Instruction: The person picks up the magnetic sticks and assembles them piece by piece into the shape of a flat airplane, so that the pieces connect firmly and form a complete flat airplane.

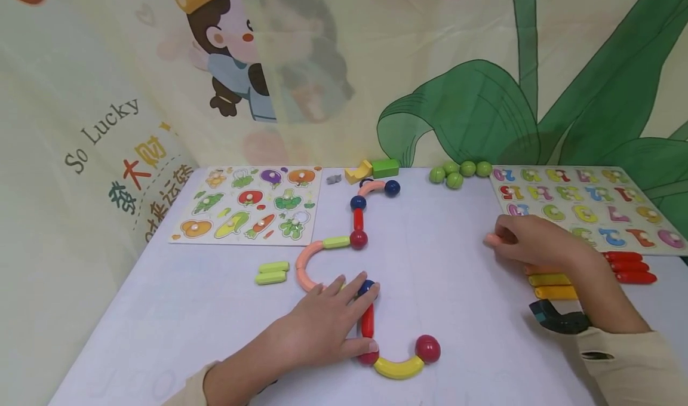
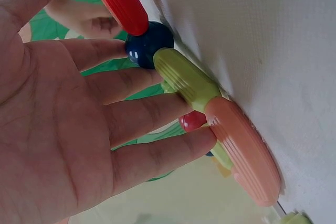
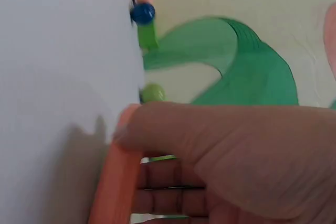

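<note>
My left hand (image 1: 322, 319) lies with spread, straight fingers over a chain of toy rods and balls. In the left wrist view its fingertips touch the chain around a blue ball (image 2: 149, 43), a light green rod (image 2: 186, 77) and a pink curved rod (image 2: 244, 150). The thumb rests by a red ball (image 1: 368, 357), where a red rod (image 1: 368, 321) and a yellow curved rod (image 1: 399, 368) meet. My right hand (image 1: 537, 245) pinches a pinkish-orange rod (image 3: 115, 182) between thumb and fingers, just above the table; its far end is cut off in the right wrist view.
Beneath my right forearm lie yellow rods (image 1: 553, 291) and red rods (image 1: 631, 267). Two light green rods (image 1: 272, 273) sit left of the chain. A vegetable puzzle board (image 1: 180, 218), a number puzzle board (image 1: 653, 246) and several green balls (image 1: 454, 180) stand farther back.
</note>
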`<state>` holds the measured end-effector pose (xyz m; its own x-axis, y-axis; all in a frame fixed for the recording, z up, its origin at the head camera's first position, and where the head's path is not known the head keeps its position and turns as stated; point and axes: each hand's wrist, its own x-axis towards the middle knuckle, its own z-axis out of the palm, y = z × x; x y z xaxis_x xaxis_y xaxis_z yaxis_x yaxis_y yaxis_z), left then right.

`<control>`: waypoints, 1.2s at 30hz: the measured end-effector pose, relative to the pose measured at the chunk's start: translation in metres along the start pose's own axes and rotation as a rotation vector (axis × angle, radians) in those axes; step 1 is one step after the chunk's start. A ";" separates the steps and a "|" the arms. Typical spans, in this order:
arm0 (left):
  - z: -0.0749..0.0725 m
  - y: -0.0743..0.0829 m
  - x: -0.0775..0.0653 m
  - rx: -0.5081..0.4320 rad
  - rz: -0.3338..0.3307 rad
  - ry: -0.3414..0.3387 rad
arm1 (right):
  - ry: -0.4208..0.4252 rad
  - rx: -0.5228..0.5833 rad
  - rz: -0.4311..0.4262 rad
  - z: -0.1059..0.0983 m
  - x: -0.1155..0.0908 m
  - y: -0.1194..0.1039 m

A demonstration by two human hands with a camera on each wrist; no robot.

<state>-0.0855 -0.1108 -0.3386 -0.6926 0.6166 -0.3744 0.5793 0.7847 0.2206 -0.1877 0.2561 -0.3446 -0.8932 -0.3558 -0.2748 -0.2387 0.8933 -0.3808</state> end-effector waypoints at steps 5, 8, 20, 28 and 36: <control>0.000 0.000 0.000 -0.006 -0.004 -0.004 | 0.020 0.108 -0.013 0.016 0.034 -0.025; 0.000 -0.001 -0.001 0.000 -0.009 -0.001 | 0.034 0.172 -0.001 0.023 0.063 -0.045; 0.001 0.000 0.001 0.023 -0.002 0.009 | 0.141 0.426 0.143 0.037 0.143 -0.110; 0.001 0.000 0.001 0.021 0.000 0.011 | 0.121 0.249 0.101 0.030 0.127 -0.104; 0.001 0.000 0.002 0.024 0.016 0.022 | 0.062 -0.045 0.015 -0.006 0.022 -0.042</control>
<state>-0.0859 -0.1094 -0.3404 -0.6923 0.6307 -0.3507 0.6005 0.7730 0.2048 -0.1995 0.2122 -0.3292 -0.9185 -0.3257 -0.2240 -0.2406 0.9103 -0.3370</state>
